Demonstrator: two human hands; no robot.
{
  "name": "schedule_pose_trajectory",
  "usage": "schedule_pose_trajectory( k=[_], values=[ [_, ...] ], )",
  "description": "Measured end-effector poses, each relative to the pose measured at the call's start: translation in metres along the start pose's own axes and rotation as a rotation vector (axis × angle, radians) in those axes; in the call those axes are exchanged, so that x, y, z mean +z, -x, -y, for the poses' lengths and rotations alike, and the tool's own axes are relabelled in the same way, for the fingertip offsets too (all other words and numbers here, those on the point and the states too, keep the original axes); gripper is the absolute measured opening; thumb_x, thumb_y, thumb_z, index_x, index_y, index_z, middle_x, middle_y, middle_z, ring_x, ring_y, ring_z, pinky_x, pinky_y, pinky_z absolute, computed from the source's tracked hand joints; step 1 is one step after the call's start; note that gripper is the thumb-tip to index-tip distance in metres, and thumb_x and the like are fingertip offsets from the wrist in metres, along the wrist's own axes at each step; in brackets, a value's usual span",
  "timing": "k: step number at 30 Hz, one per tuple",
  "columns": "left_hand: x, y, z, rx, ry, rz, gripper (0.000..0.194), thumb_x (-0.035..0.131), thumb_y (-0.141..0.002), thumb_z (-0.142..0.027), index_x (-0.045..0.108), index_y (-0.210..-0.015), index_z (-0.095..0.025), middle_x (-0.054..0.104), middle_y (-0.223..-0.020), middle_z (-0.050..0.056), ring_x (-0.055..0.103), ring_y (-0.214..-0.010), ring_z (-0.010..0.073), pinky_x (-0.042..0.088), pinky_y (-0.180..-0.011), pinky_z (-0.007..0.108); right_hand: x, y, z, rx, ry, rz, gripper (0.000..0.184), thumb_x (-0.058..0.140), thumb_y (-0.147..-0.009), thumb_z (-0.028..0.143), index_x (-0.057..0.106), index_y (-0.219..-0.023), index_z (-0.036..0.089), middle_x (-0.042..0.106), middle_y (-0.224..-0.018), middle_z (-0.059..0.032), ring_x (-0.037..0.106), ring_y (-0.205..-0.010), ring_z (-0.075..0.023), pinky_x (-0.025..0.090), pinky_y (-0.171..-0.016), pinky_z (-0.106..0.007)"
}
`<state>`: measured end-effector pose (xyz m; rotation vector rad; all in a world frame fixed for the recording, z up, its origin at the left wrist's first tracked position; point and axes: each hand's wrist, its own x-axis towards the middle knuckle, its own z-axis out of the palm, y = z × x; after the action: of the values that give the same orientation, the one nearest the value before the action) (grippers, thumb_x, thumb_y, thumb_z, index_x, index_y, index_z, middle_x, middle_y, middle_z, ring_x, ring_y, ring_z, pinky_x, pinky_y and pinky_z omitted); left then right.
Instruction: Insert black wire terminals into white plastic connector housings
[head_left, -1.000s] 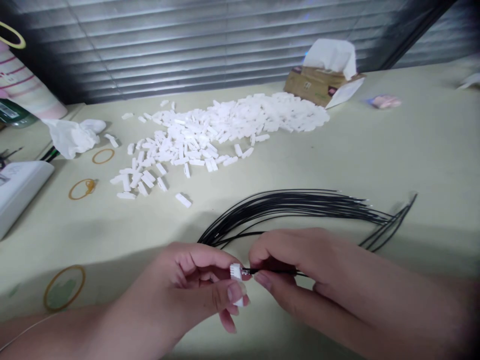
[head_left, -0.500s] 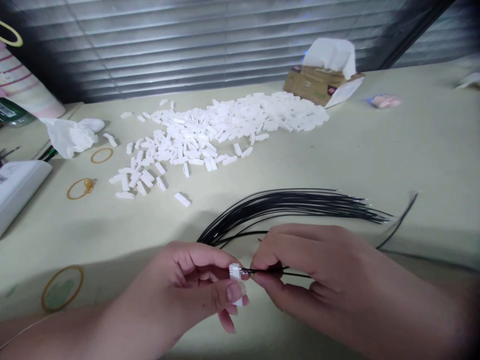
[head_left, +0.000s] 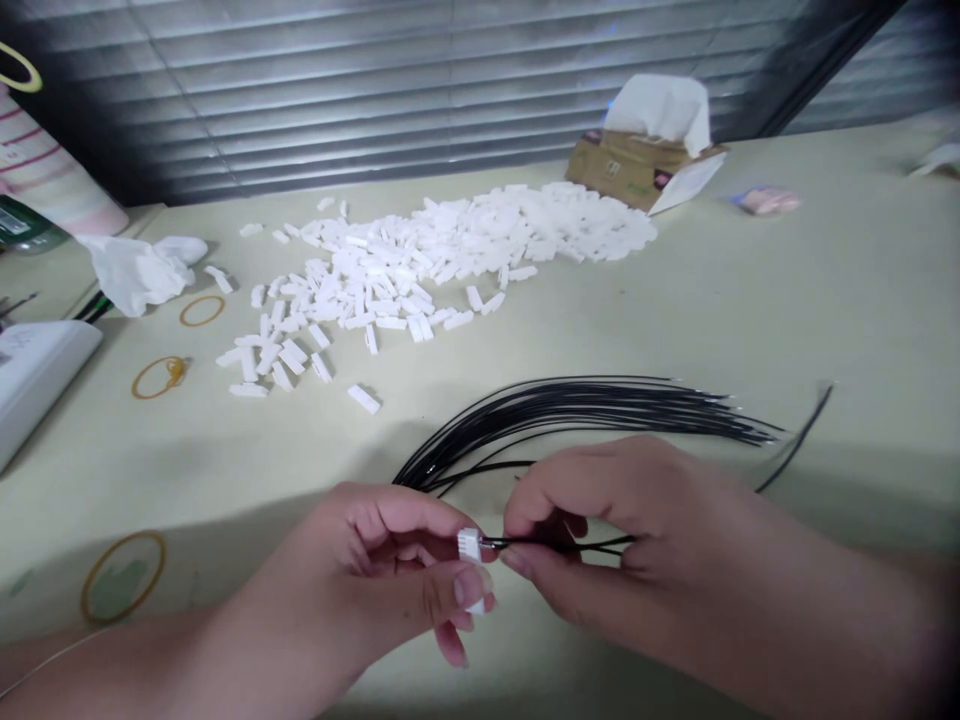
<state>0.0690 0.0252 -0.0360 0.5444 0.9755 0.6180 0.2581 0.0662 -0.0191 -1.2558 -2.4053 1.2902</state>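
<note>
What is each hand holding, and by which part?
The left hand pinches a small white rectangular plastic connector below its ridged end; the right hand pinches thin black wires near their ends.

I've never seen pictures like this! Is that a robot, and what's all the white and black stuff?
No robot here: these are a person's two bare hands. The camera is worn on the person's head, looking forward and down. The left hand pinches a small white plastic connector. The right hand holds thin black wires with their tips at the connector; how far in they go is too small to see. On the pale tabletop lie a bundle of black wires, a heap of white connectors and some rubber bands. A tissue pack sits at the back.
</note>
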Motion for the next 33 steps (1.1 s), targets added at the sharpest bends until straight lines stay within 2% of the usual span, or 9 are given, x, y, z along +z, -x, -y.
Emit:
schedule_pose_trajectory(
  k=[5,13,19,25,29,33],
  values=[
    [-0.0018,0.0007,0.0012,0.005,-0.015,-0.01,0.012,0.084,-0.062,-0.012,0.074,-0.07,-0.016,0.066,-0.061,-0.002,0.06,-0.053,0.0067,0.053,-0.055,0.016,-0.0042,-0.0006,-0.0018,0.153,-0.085,0.154,0.017,0.048,-0.078,0.024,0.058,-0.065,0.019,0.055,-0.059,0.0024,0.046,-0.054,-0.0085,0.032,-0.046,-0.019],
    [-0.0017,0.0005,0.0007,0.017,0.0,-0.001,0.013,0.085,-0.06,-0.013,0.074,-0.067,-0.016,0.065,-0.059,-0.003,0.059,-0.052,0.0062,0.053,-0.054,0.016,-0.0038,0.0006,-0.0002,0.235,-0.128,0.175,0.017,0.049,-0.078,0.027,0.058,-0.066,0.018,0.049,-0.058,0.0029,0.041,-0.053,-0.0065,0.028,-0.044,-0.017],
    [-0.0002,-0.0007,0.0003,0.011,-0.059,0.015,0.013,0.084,-0.063,-0.019,0.073,-0.07,-0.016,0.064,-0.062,-0.003,0.058,-0.054,0.007,0.052,-0.056,0.018,-0.0028,-0.003,-0.0013,0.224,-0.184,0.166,0.019,0.05,-0.077,0.03,0.059,-0.064,0.019,0.052,-0.056,0.0031,0.042,-0.052,-0.0069,0.029,-0.043,-0.017],
    [-0.0021,-0.0031,-0.0067,0.094,-0.251,-0.03,0.03,0.075,-0.073,-0.042,0.074,-0.089,-0.016,0.066,-0.067,0.003,0.064,-0.067,0.0179,0.055,-0.062,0.029,-0.0002,-0.0021,-0.0029,0.221,-0.186,0.178,0.019,0.052,-0.075,0.031,0.058,-0.063,0.018,0.052,-0.055,0.0031,0.041,-0.05,-0.0068,0.028,-0.041,-0.017],
    [-0.0026,-0.0031,-0.0075,0.117,-0.297,-0.046,0.033,0.073,-0.074,-0.044,0.074,-0.092,-0.017,0.066,-0.066,0.004,0.064,-0.068,0.0188,0.055,-0.062,0.029,0.0008,-0.0014,-0.0034,0.198,-0.134,0.145,0.017,0.052,-0.074,0.028,0.059,-0.062,0.018,0.055,-0.054,0.0028,0.043,-0.049,-0.0071,0.029,-0.041,-0.017],
    [0.0001,-0.0003,-0.0004,0.092,-0.3,-0.056,0.024,0.075,-0.072,-0.038,0.074,-0.081,-0.016,0.064,-0.062,0.002,0.062,-0.061,0.0152,0.053,-0.057,0.025,0.0006,-0.0006,-0.0008,0.149,-0.049,0.125,0.017,0.05,-0.073,0.024,0.06,-0.06,0.018,0.056,-0.052,0.004,0.043,-0.048,-0.0058,0.027,-0.041,-0.017]
  ],
)
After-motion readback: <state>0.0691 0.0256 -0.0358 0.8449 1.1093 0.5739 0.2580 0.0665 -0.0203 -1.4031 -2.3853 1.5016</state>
